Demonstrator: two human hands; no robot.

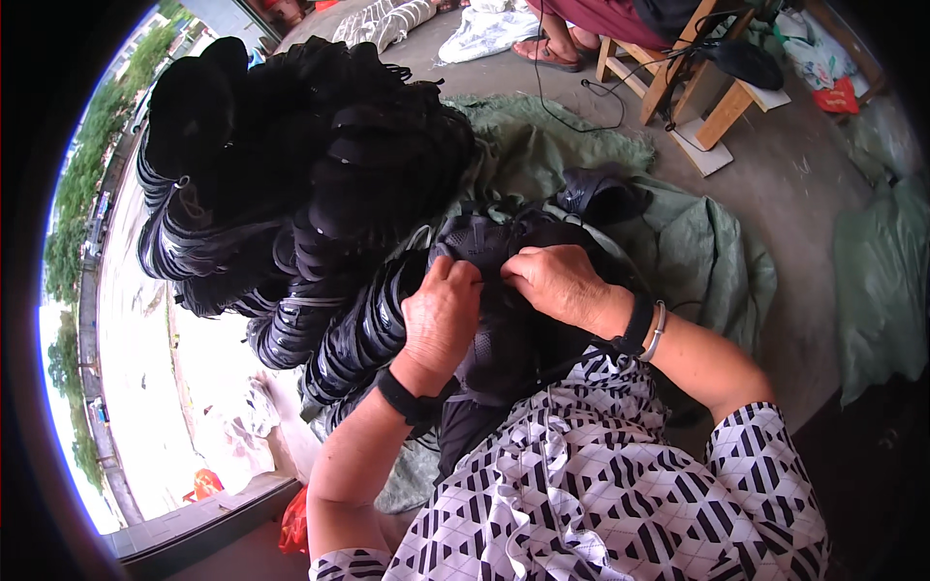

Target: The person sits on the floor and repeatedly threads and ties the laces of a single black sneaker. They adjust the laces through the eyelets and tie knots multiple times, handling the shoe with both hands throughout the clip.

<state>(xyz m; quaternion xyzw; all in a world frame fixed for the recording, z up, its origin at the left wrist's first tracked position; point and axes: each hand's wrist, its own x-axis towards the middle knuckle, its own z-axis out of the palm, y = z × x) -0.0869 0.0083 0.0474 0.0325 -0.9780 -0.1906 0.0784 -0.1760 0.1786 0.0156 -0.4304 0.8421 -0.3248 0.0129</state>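
A black shoe upper [475,242] with a mesh texture lies in my lap. My left hand [444,315] is closed in a pinch at its left side. My right hand [562,283] pinches at its other side, a short gap from the left. Whatever thin part sits between the fingertips is too small to make out. More dark fabric [494,358] shows below the hands. Just left of my left hand leans a nested row of black shoe uppers [363,324]. Beyond my right hand, a single dark shoe upper [605,194] rests on a green sheet [717,242].
A tall heap of stacked black uppers [281,165] rises at the left. Farther back, another person's sandalled foot [547,53] is beside a wooden stool [727,111] with a black cable [591,126]. A green sack [882,290] stands right; an open edge drops to daylight at left.
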